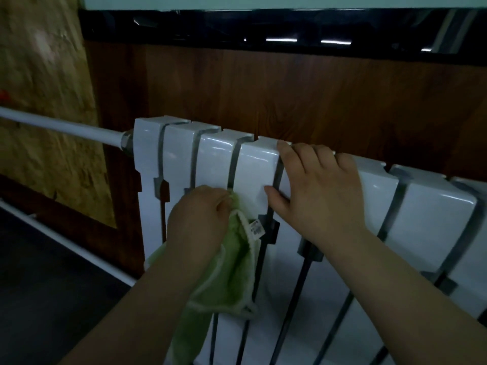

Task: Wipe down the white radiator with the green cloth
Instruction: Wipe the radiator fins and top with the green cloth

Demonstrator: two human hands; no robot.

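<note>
Wiping white ribbed metal radiator (434,206) | left hand (197,219) curling round fluffy green cloth (229,262) | right hand (319,198) bracing, fingers (297,159) flat | tip: pressing into grooves (232,164)

Bare forearms lead to left hand (198,223) and right hand (319,192); nails seem short, though dimly lit.

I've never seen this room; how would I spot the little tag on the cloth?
Find the white radiator below the dark wood wall panel. Against its front, the left hand grips a green cloth. The tag sticks out from the cloth's pale hem just right of that hand: small, white, with dark print.
</note>
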